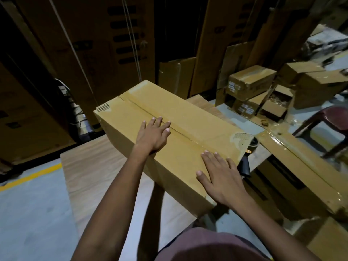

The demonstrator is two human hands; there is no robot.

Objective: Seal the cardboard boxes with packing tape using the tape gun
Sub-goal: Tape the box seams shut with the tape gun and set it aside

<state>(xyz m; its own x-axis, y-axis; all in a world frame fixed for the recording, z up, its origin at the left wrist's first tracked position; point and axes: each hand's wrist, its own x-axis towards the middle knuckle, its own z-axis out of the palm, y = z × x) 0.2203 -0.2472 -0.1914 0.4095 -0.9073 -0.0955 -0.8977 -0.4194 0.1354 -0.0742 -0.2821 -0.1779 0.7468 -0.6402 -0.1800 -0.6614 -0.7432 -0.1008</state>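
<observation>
— So, where is the long cardboard box (175, 132)?
— Lying across the desk (90, 166), out to its far edge. The left hand (153, 136) and right hand (219, 179) lie flat on top, fingers spread, gripping nothing.
— Heavy?
— Looks stiff, maybe light. Hold its ends. The tape gun (245, 163) waits behind it.

Box (188, 117) on table (94, 166), tape gun (246, 161) right (partly hidden), stool (331, 117) beyond
</observation>
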